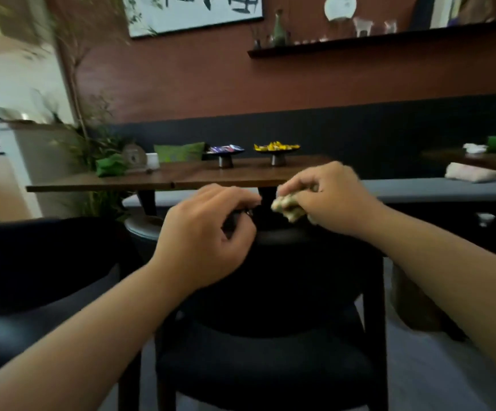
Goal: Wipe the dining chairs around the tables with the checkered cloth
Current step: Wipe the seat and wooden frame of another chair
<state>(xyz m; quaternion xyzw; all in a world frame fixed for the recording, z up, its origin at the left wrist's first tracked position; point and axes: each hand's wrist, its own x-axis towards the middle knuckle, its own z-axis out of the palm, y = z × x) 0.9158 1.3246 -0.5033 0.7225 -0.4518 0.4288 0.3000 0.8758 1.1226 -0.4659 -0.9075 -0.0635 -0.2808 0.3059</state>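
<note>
Far left: second dark chair (pixel 33 262), only its back and part of the seat in frame. Near the wooden table's (pixel 181 176) left end: folded green cloth (pixel 110 164), small white cup (pixel 152 160).

Left hand (pixel 208 232) curled over the top rail of the centre dining chair (pixel 270 321), fingers bent and close together, gripping the rail left of centre. Something small and dark under the fingers; could not tell what.

Toward the table's far edge, two pedestal dishes side by side: left dish (pixel 225 152) heaped with blue and purple wrapped sweets, right dish (pixel 277 151) heaped with yellow wrapped ones. Both full to the rim.

Right hand (pixel 326 197) raised just above the rail's right part, fingertips pinching the checkered cloth (pixel 288 207), which was bunched into a small wad. Wad close to the rail; contact not clear.

Far right: another table (pixel 478 160) with a white bowl (pixel 475 148) on it, contents not visible.

Risks, judged from here:
- Wad too tight: little cloth face on the rail, patchy wipe. Better spread first.
- Thin fingertip pinch: cloth likely to slip out under a firm stroke.
- Chair tucked close to the table edge: hard pull on the rail could knock it into the table and spill the heaped dishes.
- Seat, legs and the left chair probably missed if only the rail got wiped.
</note>
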